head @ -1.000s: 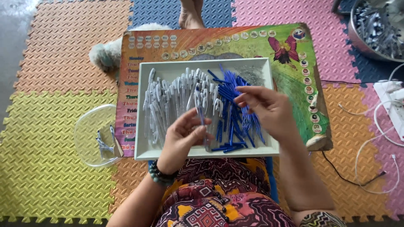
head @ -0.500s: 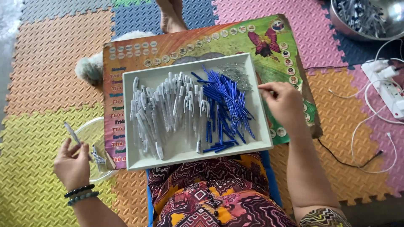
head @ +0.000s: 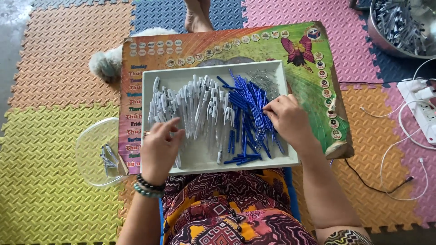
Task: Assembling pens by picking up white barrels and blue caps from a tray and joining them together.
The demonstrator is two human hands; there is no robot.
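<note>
White tray (head: 281,159) sits on a colourful printed board (head: 313,86) across the person's lap; everything below is placed relative to that tray.

Inside the tray, left half: pile of white pen shells (head: 190,106). Right of centre: pile of thin blue refills (head: 247,111), some spilling toward the near edge. Far right corner: small heap of tiny springs (head: 265,79).

Left hand (head: 160,147) is over the tray's near-left part, palm down, fingers loosely curled, fingertips touching the white pen shells. Cannot tell whether it has gripped one. Beaded bracelets on that wrist.

Right hand (head: 288,120) is on the tray's right side, fingers bunched narrow, tips pinching at the blue refills on the right edge of that pile. Whether a refill is actually lifted is not clear.

Left of the tray, on the foam mat (head: 45,181): clear plastic bowl (head: 91,140) with a few assembled pens (head: 108,158) in it, touching the board edge.

Far right beyond the tray: metal basin (head: 399,25) of more pen parts, well apart. Right of the board: white power strip (head: 420,106) with cables.

Behind the board: bare feet of another person and a white fluffy object at the far-left corner.
</note>
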